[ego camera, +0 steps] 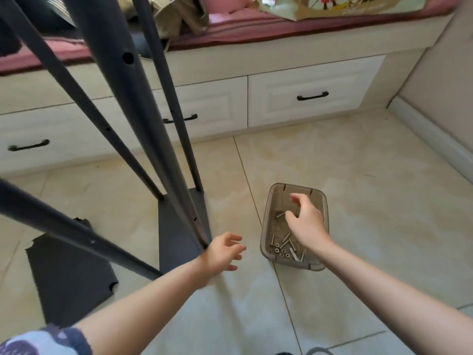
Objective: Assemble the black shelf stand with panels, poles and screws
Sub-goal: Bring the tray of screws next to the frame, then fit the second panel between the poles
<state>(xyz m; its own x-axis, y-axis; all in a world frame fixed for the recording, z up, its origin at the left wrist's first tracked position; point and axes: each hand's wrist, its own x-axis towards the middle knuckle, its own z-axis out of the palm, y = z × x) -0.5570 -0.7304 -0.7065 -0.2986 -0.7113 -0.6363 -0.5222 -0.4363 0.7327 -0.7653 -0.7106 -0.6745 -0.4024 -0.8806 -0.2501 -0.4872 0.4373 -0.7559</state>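
Head view, hands and parts as they lie. Right hand [305, 219]: reaching down into a clear plastic tub [266, 226] on the tiled floor [358, 175], fingers loosely spread and curved, nothing visibly held between them. Tub contents: a scatter of silver screws [285, 242], with small nuts or washers lying at the near end. Left hand [224, 251]: fingers relaxed and apart, gripping nothing, wrist just beside the foot of the nearest black pole [120, 80]. Shelf stand: four black poles with drilled holes, rising from a black bottom panel [179, 226] that lies flat on the floor just left of the tub. Second black panel [69, 272]: flat on the floor at lower left, notched at its corners, partly crossed by a slanting pole. Behind: white drawer units [314, 93] with black handles, topped by a red cushion [243, 29] carrying cloth and bags. Patterned sleeve [43, 340] at the lower left edge.
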